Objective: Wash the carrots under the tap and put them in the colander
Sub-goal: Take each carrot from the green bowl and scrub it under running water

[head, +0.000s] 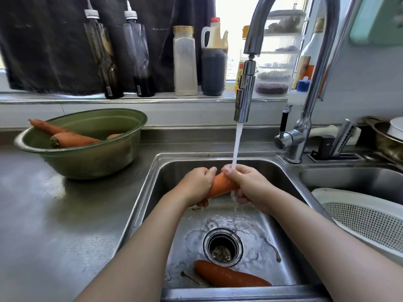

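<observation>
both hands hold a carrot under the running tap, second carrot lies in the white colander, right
No: the head view shows the second orange carrot on the steel sink floor, not in the white perforated colander. The left hand and right hand do hold the other carrot under the chrome tap.

Both hands over the sink (150, 192). Left hand (196, 184) and right hand (247, 185) side by side, gripping one carrot (220, 185) between them. Tap (244, 99) above the right hand, stream (236, 147) landing on its fingers. Drain (222, 247) below the hands, nearer the person. Second carrot (229, 275) on the sink floor, just past the drain. Bowl (87, 162) on the counter (54, 225), well left of the left hand, bowl carrots (74, 139) inside. Colander (370, 219) right of the right hand, past the sink wall. Bottles (185, 62) on the sill (130, 99), behind the hands.
</observation>
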A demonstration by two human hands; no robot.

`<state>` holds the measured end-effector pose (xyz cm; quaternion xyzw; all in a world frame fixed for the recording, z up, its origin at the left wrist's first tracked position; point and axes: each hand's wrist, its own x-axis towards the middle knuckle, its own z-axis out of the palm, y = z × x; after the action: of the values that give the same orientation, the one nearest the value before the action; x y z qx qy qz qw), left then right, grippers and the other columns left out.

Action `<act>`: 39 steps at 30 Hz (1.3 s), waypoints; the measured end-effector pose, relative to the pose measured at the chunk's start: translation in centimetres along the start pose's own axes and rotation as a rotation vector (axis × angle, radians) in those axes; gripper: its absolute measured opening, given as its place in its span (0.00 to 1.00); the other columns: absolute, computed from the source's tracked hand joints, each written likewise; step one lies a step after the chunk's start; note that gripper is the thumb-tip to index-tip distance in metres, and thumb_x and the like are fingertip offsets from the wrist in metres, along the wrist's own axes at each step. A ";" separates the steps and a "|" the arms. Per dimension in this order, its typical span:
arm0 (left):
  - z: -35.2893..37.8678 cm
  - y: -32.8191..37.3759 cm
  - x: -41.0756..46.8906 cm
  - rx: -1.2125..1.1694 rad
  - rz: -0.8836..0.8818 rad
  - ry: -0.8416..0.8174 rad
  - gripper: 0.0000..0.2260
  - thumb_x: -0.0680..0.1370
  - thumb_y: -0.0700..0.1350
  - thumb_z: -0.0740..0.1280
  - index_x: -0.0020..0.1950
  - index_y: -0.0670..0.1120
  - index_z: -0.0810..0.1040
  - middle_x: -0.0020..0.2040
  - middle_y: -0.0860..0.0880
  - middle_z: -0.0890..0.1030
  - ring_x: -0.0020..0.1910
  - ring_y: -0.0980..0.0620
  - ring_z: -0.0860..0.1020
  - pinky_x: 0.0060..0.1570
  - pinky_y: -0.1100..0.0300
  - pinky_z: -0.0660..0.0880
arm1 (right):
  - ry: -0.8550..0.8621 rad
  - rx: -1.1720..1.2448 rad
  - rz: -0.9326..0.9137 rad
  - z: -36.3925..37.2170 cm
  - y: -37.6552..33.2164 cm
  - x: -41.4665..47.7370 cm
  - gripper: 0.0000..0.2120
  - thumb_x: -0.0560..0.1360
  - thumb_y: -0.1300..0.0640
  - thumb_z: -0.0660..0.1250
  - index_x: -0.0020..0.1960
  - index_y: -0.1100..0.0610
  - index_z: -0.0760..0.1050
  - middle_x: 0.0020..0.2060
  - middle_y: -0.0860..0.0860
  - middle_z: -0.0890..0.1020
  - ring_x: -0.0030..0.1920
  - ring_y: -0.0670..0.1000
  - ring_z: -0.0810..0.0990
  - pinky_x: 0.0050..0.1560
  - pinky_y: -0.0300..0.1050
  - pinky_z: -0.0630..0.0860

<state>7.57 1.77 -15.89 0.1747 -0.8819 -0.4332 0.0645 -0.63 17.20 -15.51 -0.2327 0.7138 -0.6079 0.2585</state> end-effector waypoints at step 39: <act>-0.1 0.9 -0.7 0.040 -0.004 0.038 0.25 0.86 0.59 0.54 0.38 0.45 0.75 0.28 0.48 0.79 0.23 0.49 0.79 0.28 0.60 0.74 | 0.072 0.003 -0.010 0.0 -0.3 0.0 0.14 0.85 0.51 0.61 0.55 0.55 0.84 0.32 0.53 0.77 0.23 0.45 0.69 0.22 0.38 0.64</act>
<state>8.04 2.50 -15.11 0.1857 -0.8887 -0.4121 0.0768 -0.61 17.18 -15.22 -0.2139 0.7206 -0.6181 0.2300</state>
